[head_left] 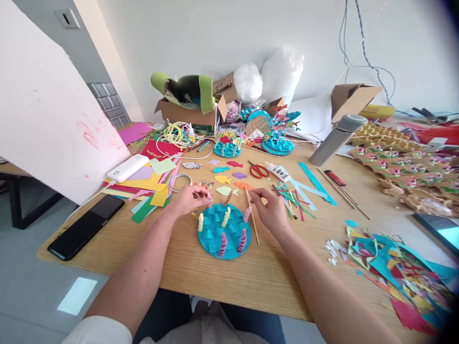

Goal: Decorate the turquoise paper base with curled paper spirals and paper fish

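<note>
Wooden tabletop (pixel 279 277), white wall (pixel 215 33); left grip (pixel 189 200) pinching pink coil (pixel 210 199), right grip (pixel 271 210) pinching stick (pixel 256 231).

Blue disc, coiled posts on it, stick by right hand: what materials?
Blue disc: likely matte paper or card; flat strips cross in a weave.
Coiled posts: perhaps chenille wire, soft and matte, judging by the fuzzy-looking ridges; fibre unclear at this size.
Stick: probably bare wood or bamboo; pale tan, dull, straight.
</note>
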`<action>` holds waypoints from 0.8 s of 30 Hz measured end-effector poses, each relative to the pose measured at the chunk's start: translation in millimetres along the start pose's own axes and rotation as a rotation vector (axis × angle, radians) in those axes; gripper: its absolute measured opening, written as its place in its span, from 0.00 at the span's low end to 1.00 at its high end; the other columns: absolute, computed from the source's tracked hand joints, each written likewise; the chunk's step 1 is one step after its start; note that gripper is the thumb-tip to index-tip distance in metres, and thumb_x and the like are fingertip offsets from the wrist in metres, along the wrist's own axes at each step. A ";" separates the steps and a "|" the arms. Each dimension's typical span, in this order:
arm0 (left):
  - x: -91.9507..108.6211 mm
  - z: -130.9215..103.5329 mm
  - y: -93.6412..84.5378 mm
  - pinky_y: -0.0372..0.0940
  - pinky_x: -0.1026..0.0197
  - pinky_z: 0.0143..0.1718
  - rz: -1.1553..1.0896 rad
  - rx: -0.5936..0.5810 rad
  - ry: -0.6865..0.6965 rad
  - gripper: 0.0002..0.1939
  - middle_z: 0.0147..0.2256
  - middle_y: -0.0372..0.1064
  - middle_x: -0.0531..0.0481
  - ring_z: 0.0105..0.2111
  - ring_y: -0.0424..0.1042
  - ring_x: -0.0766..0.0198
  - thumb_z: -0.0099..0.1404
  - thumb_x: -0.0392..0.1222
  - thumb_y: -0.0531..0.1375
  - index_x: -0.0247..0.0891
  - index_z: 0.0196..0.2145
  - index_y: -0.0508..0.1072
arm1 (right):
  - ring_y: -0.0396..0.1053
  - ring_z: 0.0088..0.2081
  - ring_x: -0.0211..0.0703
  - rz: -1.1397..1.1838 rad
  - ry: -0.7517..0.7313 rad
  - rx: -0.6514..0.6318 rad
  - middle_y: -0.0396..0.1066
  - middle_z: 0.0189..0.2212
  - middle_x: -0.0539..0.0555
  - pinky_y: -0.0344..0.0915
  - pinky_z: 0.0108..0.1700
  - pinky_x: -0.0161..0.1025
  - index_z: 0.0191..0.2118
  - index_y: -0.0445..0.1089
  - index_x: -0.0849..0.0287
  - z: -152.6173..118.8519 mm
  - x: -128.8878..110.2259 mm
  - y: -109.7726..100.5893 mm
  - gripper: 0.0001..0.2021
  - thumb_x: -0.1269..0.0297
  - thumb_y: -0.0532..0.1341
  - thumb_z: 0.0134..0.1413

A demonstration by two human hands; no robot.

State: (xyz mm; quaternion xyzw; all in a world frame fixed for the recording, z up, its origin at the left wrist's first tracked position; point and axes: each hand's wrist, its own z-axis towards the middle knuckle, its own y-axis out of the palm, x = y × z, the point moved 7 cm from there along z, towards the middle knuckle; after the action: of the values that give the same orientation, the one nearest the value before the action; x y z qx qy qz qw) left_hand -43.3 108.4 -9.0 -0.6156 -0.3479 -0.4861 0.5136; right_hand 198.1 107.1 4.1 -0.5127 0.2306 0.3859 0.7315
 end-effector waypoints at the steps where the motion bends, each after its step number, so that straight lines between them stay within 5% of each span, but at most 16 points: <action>1: -0.1 -0.5 -1.3 0.67 0.61 0.34 0.020 0.000 -0.005 0.20 0.29 0.74 0.47 0.30 0.73 0.63 0.49 0.51 0.68 0.32 0.35 0.77 | 0.71 0.31 0.44 -0.006 -0.002 0.011 0.75 0.27 0.53 0.62 0.36 0.38 0.34 0.73 0.58 0.1 -0.5 -1.0 0.14 0.56 0.54 0.59; 6: 2.7 -3.8 -5.6 0.65 0.63 0.34 0.055 -0.031 -0.011 0.27 0.35 0.74 0.46 0.33 0.70 0.65 0.48 0.47 0.69 0.34 0.46 0.76 | 0.70 0.30 0.43 -0.050 -0.007 0.081 0.74 0.26 0.53 0.62 0.37 0.38 0.34 0.73 0.58 0.3 0.4 -7.4 0.16 0.54 0.53 0.60; 14: 3.1 -4.1 -12.8 0.66 0.62 0.38 0.057 -0.024 0.017 0.25 0.43 0.74 0.44 0.40 0.70 0.63 0.51 0.37 0.64 0.36 0.50 0.73 | 0.69 0.29 0.43 -0.054 0.021 0.137 0.73 0.24 0.53 0.61 0.33 0.37 0.36 0.73 0.60 -0.3 4.9 -13.3 0.18 0.52 0.52 0.61; 24: 0.4 -3.2 -22.3 0.68 0.62 0.39 0.229 0.160 0.059 0.20 0.39 0.75 0.44 0.37 0.73 0.63 0.60 0.40 0.61 0.34 0.50 0.72 | 0.69 0.27 0.42 -0.098 0.069 0.199 0.72 0.23 0.52 0.61 0.33 0.37 0.34 0.73 0.59 -0.7 9.4 -20.2 0.20 0.48 0.52 0.60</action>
State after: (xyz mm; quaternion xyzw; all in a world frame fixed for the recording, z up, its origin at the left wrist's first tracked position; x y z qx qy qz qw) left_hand -64.6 110.4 -2.1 -0.5936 -0.2977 -0.4131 0.6231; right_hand 219.8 105.9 8.5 -0.4610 0.2675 0.3073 0.7883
